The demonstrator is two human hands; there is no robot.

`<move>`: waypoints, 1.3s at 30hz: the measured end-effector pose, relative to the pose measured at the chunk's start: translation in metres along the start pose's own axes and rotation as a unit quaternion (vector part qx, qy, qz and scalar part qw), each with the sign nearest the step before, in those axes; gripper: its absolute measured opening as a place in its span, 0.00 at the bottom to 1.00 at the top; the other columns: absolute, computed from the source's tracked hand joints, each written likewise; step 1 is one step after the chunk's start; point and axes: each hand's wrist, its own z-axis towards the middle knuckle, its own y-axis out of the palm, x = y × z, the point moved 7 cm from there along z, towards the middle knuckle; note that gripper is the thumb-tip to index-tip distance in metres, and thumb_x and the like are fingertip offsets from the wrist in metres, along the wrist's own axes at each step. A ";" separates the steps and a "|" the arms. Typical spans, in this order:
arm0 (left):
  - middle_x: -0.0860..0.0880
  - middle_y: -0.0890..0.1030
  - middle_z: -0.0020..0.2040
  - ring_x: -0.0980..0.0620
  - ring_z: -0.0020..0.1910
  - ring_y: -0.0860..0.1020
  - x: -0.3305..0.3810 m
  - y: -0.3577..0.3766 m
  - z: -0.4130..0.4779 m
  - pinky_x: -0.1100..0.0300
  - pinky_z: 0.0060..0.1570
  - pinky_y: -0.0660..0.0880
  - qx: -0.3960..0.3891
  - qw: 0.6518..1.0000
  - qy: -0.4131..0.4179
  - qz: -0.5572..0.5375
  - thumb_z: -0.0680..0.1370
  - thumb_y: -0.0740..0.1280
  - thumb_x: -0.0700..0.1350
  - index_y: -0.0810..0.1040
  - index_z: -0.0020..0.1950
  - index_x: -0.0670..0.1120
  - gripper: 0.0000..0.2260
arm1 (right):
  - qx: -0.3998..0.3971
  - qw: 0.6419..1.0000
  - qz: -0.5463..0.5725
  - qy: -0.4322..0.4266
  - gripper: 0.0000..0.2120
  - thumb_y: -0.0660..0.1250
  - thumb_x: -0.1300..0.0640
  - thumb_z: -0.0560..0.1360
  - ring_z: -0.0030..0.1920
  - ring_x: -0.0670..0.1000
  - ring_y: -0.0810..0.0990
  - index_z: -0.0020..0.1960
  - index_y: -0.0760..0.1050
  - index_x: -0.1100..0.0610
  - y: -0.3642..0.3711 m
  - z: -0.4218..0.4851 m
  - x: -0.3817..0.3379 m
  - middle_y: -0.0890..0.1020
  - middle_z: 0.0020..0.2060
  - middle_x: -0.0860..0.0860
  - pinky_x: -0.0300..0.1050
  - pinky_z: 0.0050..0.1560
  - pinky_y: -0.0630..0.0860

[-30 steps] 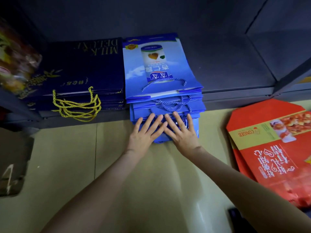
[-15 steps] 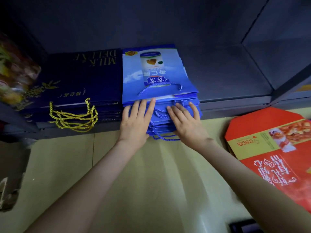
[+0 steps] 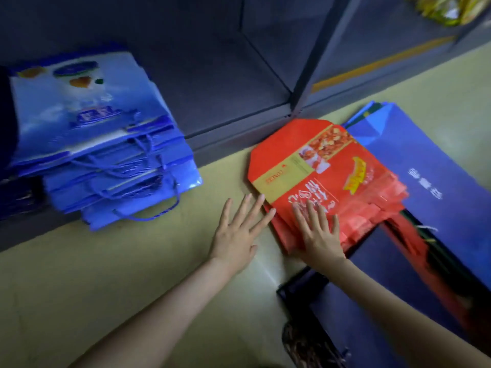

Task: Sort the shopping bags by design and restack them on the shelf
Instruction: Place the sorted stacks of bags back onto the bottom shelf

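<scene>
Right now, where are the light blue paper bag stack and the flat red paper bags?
Light blue paper bag stack (image 3: 79, 107): head view, top bag's face.
Flat red paper bags (image 3: 313, 181): head view, top bag's centre.

The left hand (image 3: 236, 236) and right hand (image 3: 320, 239) are bare, with long, slender fingers and smooth backs. Behind each wrist, the left forearm (image 3: 159, 309) and right forearm (image 3: 398, 309) are bare too, slim and uncovered down to the picture's lower edge.
</scene>
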 end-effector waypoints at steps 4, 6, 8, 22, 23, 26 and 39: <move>0.45 0.20 0.67 0.44 0.72 0.29 0.051 0.035 0.032 0.41 0.62 0.25 -0.090 0.991 0.083 0.045 0.80 0.59 0.49 0.25 0.71 0.52 0.40 | -0.070 0.997 0.015 0.004 0.61 0.75 0.31 0.53 0.72 0.65 0.61 0.75 0.48 0.48 0.025 -0.019 0.031 0.63 0.73 0.61 0.76 0.60 0.60; 0.44 0.26 0.71 0.43 0.74 0.34 0.067 0.039 0.046 0.41 0.64 0.29 -0.075 0.988 0.117 0.069 0.81 0.53 0.45 0.27 0.72 0.49 0.35 | -0.068 0.997 -0.020 -0.016 0.58 0.76 0.35 0.53 0.71 0.65 0.63 0.75 0.52 0.52 0.021 -0.014 0.024 0.64 0.72 0.62 0.76 0.61 0.59; 0.42 0.33 0.75 0.43 0.75 0.37 0.076 0.044 0.057 0.41 0.66 0.32 -0.071 0.983 0.143 0.096 0.81 0.50 0.44 0.27 0.72 0.45 0.31 | -0.066 0.993 -0.083 -0.051 0.51 0.72 0.42 0.67 0.75 0.65 0.50 0.77 0.43 0.52 0.019 -0.006 0.016 0.49 0.76 0.61 0.73 0.67 0.50; 0.42 0.69 0.71 0.47 0.71 0.62 0.024 0.024 0.037 0.45 0.71 0.50 0.132 0.987 0.072 -0.059 0.61 0.77 0.41 0.57 0.74 0.37 0.47 | -0.010 0.993 -0.053 -0.109 0.22 0.60 0.60 0.72 0.46 0.66 0.83 0.64 0.74 0.65 -0.018 0.001 -0.026 0.81 0.52 0.65 0.56 0.31 0.80; 0.41 0.74 0.67 0.46 0.69 0.68 0.014 0.019 0.035 0.45 0.71 0.54 0.146 0.982 0.072 -0.091 0.60 0.77 0.40 0.64 0.71 0.37 0.42 | 0.017 0.992 -0.043 -0.116 0.22 0.65 0.59 0.71 0.45 0.66 0.83 0.64 0.74 0.66 -0.024 -0.002 -0.037 0.81 0.51 0.65 0.55 0.31 0.81; 0.43 0.83 0.53 0.44 0.53 0.81 -0.009 0.012 0.023 0.51 0.58 0.74 0.157 0.976 0.096 -0.118 0.66 0.66 0.36 0.79 0.60 0.38 0.22 | 0.097 0.983 -0.012 -0.157 0.21 0.61 0.59 0.72 0.46 0.62 0.83 0.63 0.75 0.64 -0.036 -0.014 -0.061 0.82 0.50 0.61 0.49 0.37 0.81; 0.41 0.48 0.77 0.43 0.76 0.49 0.046 0.031 0.029 0.43 0.71 0.41 -0.025 0.990 0.139 -0.016 0.72 0.70 0.48 0.44 0.77 0.50 0.43 | -0.098 0.993 -0.051 -0.047 0.36 0.55 0.57 0.80 0.77 0.54 0.42 0.75 0.31 0.47 0.004 -0.024 0.038 0.40 0.77 0.48 0.60 0.73 0.45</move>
